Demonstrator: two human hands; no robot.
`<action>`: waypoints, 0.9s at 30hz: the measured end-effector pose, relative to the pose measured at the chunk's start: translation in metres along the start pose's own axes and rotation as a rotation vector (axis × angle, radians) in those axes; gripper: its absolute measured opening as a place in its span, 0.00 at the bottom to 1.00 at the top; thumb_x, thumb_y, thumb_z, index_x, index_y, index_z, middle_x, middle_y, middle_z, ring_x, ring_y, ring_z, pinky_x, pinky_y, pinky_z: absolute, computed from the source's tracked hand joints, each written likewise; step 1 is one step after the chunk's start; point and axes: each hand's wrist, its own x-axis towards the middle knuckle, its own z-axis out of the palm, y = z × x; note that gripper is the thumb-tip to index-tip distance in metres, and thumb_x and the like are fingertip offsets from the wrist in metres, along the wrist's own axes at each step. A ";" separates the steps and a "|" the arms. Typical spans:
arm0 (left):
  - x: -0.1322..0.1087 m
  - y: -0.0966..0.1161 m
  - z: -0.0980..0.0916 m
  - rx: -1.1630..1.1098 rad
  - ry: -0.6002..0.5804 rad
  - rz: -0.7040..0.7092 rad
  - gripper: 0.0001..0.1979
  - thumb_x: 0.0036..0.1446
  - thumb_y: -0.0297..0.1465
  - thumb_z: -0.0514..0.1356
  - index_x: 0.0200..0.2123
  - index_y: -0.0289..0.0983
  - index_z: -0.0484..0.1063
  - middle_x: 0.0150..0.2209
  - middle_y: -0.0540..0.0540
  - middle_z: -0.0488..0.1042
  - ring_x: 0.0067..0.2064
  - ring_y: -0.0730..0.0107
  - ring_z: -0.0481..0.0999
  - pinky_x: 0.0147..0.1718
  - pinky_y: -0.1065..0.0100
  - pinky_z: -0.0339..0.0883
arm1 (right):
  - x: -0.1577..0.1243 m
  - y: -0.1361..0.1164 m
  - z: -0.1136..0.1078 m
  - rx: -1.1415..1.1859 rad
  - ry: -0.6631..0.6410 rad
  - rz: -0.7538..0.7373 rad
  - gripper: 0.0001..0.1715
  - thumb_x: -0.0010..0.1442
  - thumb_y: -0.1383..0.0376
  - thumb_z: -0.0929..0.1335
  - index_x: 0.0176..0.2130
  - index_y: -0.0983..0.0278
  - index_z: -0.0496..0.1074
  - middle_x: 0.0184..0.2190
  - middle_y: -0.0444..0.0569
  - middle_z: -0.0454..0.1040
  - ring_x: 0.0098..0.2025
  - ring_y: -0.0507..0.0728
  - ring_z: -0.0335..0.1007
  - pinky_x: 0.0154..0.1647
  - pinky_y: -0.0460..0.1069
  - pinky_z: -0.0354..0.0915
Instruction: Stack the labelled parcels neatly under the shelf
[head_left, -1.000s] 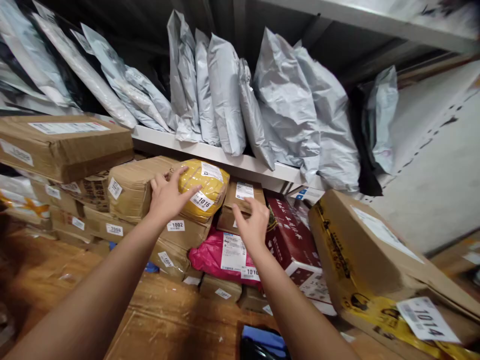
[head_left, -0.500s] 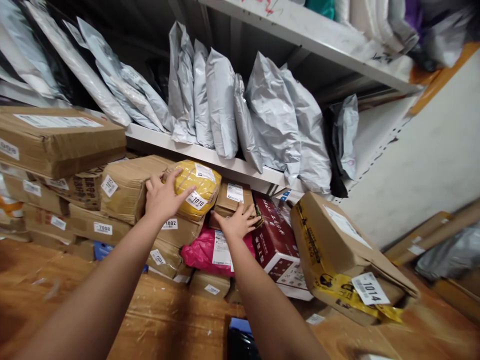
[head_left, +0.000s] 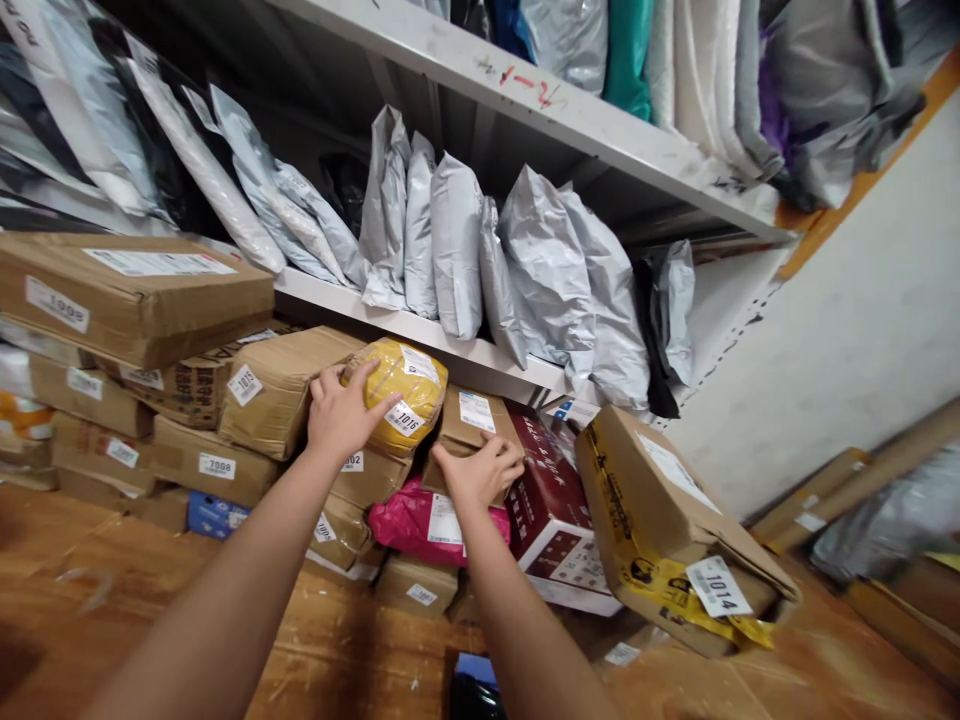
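The left grip (head_left: 337, 415) curves over the left side of a yellow parcel (head_left: 397, 382) labelled 1016. The right grip (head_left: 480, 470) is at the front of a small brown carton (head_left: 463, 425), above a pink parcel (head_left: 405, 520). Rightward stand a maroon box (head_left: 544, 475) and a tilted carton (head_left: 637, 510) labelled 1014. Grey bags (head_left: 457, 245) line the shelf (head_left: 322, 294) behind.

A rounded, glossy yellow parcel (head_left: 401, 378) labelled 1016 lies by the front edge of a brown carton's (head_left: 379, 482) top; just right sits a small brown box (head_left: 471, 420), white-labelled on top.
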 end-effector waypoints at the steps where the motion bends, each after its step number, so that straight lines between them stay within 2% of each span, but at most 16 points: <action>1: 0.000 0.000 0.000 -0.008 -0.001 -0.004 0.32 0.54 0.52 0.53 0.60 0.49 0.58 0.55 0.34 0.54 0.57 0.39 0.58 0.54 0.48 0.57 | -0.005 0.003 -0.007 -0.006 -0.036 -0.022 0.44 0.33 0.49 0.75 0.46 0.66 0.67 0.52 0.64 0.58 0.54 0.78 0.50 0.54 0.69 0.52; 3: -0.002 -0.001 0.000 -0.029 -0.009 -0.010 0.32 0.54 0.52 0.52 0.61 0.48 0.57 0.56 0.34 0.53 0.58 0.38 0.57 0.55 0.48 0.56 | -0.014 0.008 -0.033 -0.021 -0.135 -0.127 0.47 0.34 0.48 0.75 0.49 0.67 0.66 0.55 0.66 0.55 0.56 0.81 0.48 0.54 0.72 0.50; 5: -0.004 -0.003 -0.001 -0.045 -0.031 0.004 0.32 0.55 0.50 0.52 0.61 0.47 0.56 0.57 0.34 0.52 0.59 0.38 0.56 0.56 0.47 0.54 | -0.017 0.016 -0.077 -0.023 -0.184 -0.365 0.50 0.36 0.46 0.74 0.53 0.66 0.63 0.59 0.66 0.49 0.60 0.82 0.43 0.56 0.74 0.48; 7: -0.006 -0.004 -0.003 -0.047 -0.061 0.022 0.31 0.55 0.49 0.52 0.61 0.47 0.57 0.57 0.35 0.52 0.60 0.39 0.55 0.57 0.48 0.54 | -0.009 0.031 -0.133 -0.010 -0.113 -0.688 0.47 0.44 0.47 0.71 0.58 0.61 0.58 0.62 0.61 0.46 0.63 0.77 0.40 0.59 0.73 0.46; 8: -0.006 -0.005 -0.005 -0.043 -0.073 0.028 0.30 0.56 0.49 0.52 0.61 0.47 0.57 0.57 0.35 0.52 0.60 0.39 0.55 0.57 0.48 0.54 | -0.002 0.042 -0.161 -0.011 -0.023 -0.766 0.43 0.47 0.49 0.70 0.58 0.59 0.56 0.62 0.58 0.46 0.64 0.75 0.40 0.60 0.73 0.45; 9: -0.007 -0.005 -0.006 -0.039 -0.085 0.030 0.30 0.56 0.49 0.51 0.60 0.46 0.57 0.57 0.35 0.52 0.60 0.39 0.55 0.57 0.48 0.54 | 0.009 0.055 -0.186 -0.036 0.052 -0.777 0.42 0.48 0.50 0.69 0.58 0.58 0.56 0.61 0.58 0.48 0.64 0.74 0.41 0.60 0.72 0.45; 10: -0.007 -0.005 -0.007 -0.036 -0.096 0.028 0.29 0.57 0.48 0.51 0.60 0.46 0.57 0.57 0.35 0.52 0.60 0.38 0.55 0.57 0.48 0.54 | 0.020 0.070 -0.208 -0.083 0.115 -0.728 0.43 0.48 0.48 0.69 0.58 0.59 0.56 0.61 0.59 0.48 0.64 0.74 0.42 0.60 0.72 0.44; 12: -0.008 -0.005 -0.009 -0.031 -0.109 0.019 0.29 0.58 0.48 0.50 0.61 0.46 0.56 0.57 0.34 0.52 0.61 0.38 0.54 0.57 0.48 0.54 | 0.043 0.104 -0.234 -0.171 0.130 -0.555 0.47 0.46 0.42 0.69 0.57 0.62 0.58 0.60 0.62 0.48 0.63 0.76 0.42 0.58 0.73 0.47; 15: -0.008 -0.002 -0.010 -0.035 -0.110 -0.005 0.29 0.58 0.46 0.49 0.61 0.44 0.55 0.58 0.35 0.51 0.63 0.38 0.51 0.59 0.48 0.52 | 0.061 0.145 -0.235 -0.196 0.149 -0.337 0.58 0.39 0.35 0.68 0.57 0.68 0.59 0.57 0.68 0.51 0.61 0.79 0.45 0.56 0.72 0.49; 17: -0.010 0.001 -0.010 -0.059 -0.105 -0.020 0.29 0.59 0.46 0.48 0.62 0.44 0.54 0.60 0.35 0.50 0.64 0.40 0.50 0.60 0.48 0.50 | 0.060 0.156 -0.222 -0.192 0.174 -0.265 0.59 0.41 0.35 0.67 0.58 0.69 0.56 0.57 0.69 0.50 0.61 0.79 0.46 0.56 0.71 0.50; 19: -0.014 0.005 -0.009 -0.099 -0.087 -0.033 0.28 0.61 0.45 0.47 0.62 0.42 0.54 0.63 0.35 0.48 0.65 0.41 0.49 0.61 0.48 0.48 | 0.055 0.157 -0.209 -0.199 0.203 -0.183 0.58 0.43 0.36 0.66 0.61 0.68 0.52 0.58 0.70 0.47 0.61 0.79 0.45 0.54 0.71 0.52; 21: -0.024 0.010 -0.007 -0.140 -0.001 -0.044 0.28 0.61 0.44 0.46 0.62 0.38 0.55 0.65 0.34 0.47 0.66 0.43 0.48 0.62 0.49 0.47 | 0.055 0.154 -0.199 -0.214 0.215 -0.109 0.58 0.43 0.38 0.67 0.62 0.65 0.50 0.59 0.70 0.45 0.60 0.81 0.44 0.52 0.73 0.54; 23: -0.038 0.016 -0.005 -0.183 0.149 -0.042 0.28 0.62 0.44 0.46 0.61 0.37 0.56 0.66 0.34 0.47 0.66 0.45 0.48 0.63 0.49 0.47 | 0.059 0.155 -0.196 -0.223 0.222 -0.090 0.56 0.43 0.39 0.69 0.61 0.64 0.52 0.58 0.69 0.47 0.59 0.81 0.46 0.50 0.73 0.56; 25: -0.056 0.022 -0.003 -0.232 0.291 -0.012 0.28 0.61 0.43 0.47 0.61 0.37 0.56 0.66 0.35 0.48 0.66 0.48 0.48 0.63 0.50 0.46 | 0.066 0.157 -0.203 -0.227 0.216 -0.114 0.48 0.44 0.42 0.69 0.57 0.63 0.57 0.55 0.65 0.50 0.56 0.79 0.51 0.50 0.72 0.58; 27: -0.076 0.027 -0.001 -0.276 0.358 0.051 0.27 0.61 0.42 0.49 0.60 0.35 0.57 0.64 0.33 0.50 0.66 0.49 0.50 0.63 0.50 0.47 | 0.073 0.159 -0.217 -0.243 0.185 -0.197 0.42 0.45 0.46 0.69 0.53 0.64 0.62 0.50 0.62 0.55 0.55 0.77 0.54 0.50 0.69 0.59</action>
